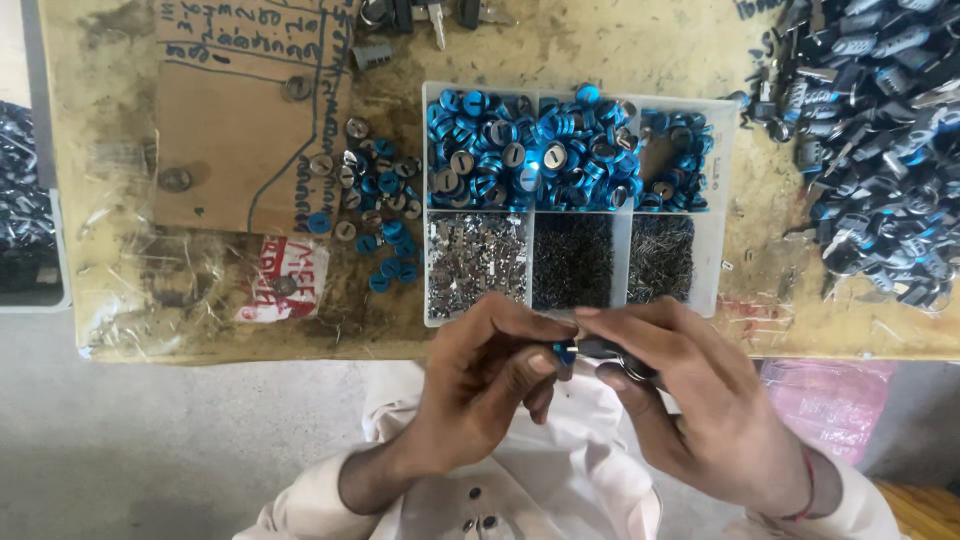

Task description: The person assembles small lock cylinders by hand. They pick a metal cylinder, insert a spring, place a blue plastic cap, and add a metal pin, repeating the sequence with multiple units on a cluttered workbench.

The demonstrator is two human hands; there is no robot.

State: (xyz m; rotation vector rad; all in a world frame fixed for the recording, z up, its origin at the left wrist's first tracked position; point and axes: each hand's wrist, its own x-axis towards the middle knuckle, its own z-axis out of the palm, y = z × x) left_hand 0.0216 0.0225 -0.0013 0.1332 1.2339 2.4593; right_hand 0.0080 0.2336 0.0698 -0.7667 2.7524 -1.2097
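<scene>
A small dark lock cylinder (pixel 597 349) with a blue end lies level, low in the frame's centre, pinched from both sides.

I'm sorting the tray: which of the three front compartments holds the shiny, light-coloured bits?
The front-left compartment, just above the left hand. Its pieces are bright silver; the middle and right ones hold darker, finer pins.

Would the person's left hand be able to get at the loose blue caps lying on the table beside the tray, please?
Probably yes: the blue caps lie uncovered left of the tray, nothing between. But the left hand is pinching a small blue part with the right hand.
</scene>
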